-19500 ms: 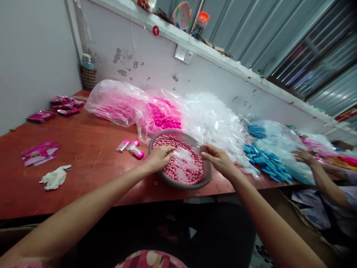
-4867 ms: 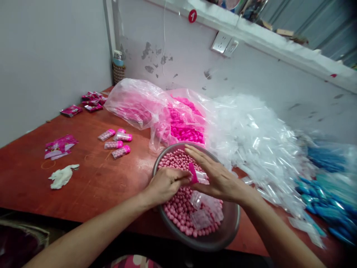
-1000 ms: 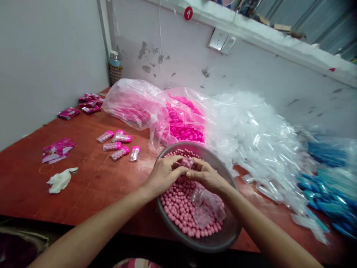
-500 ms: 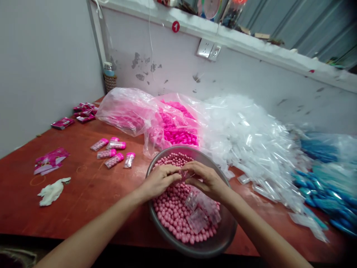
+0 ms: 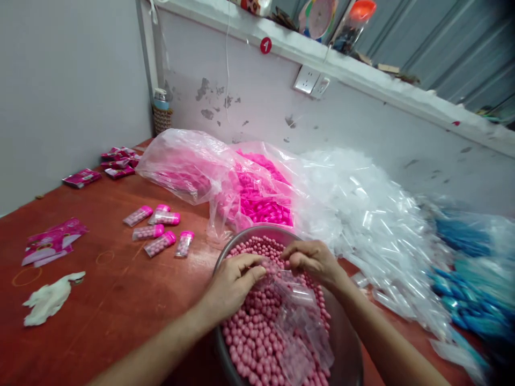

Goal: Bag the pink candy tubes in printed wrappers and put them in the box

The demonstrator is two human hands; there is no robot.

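Note:
A dark round bowl (image 5: 223,348) holds a mass of pink beads (image 5: 249,338). Several clear plastic containers (image 5: 301,319) lie on the beads toward the bowl's right side. Over the beads, my left hand (image 5: 235,284) pinches a clear plastic container (image 5: 273,269) between thumb and fingers. My right hand (image 5: 316,262) is just right of that container, its fingers curled and pressed together; whatever they hold is too small or hidden to make out. Left of the bowl, several filled tubes with pink caps (image 5: 161,244) lie on the red table (image 5: 153,300).
Behind the bowl sits a clear bag of bright pink caps (image 5: 265,212). A large heap of clear plastic containers (image 5: 362,214) spreads to the right, beside blue pieces (image 5: 462,300). Pink printed packets (image 5: 82,178), flat pink cards (image 5: 52,244) and a crumpled white scrap (image 5: 52,300) are at left.
My right hand has drawn slightly away from the left, and its fingers have curled in. My left hand still pinches the clear container. The view has shifted, so the bowl appears lower.

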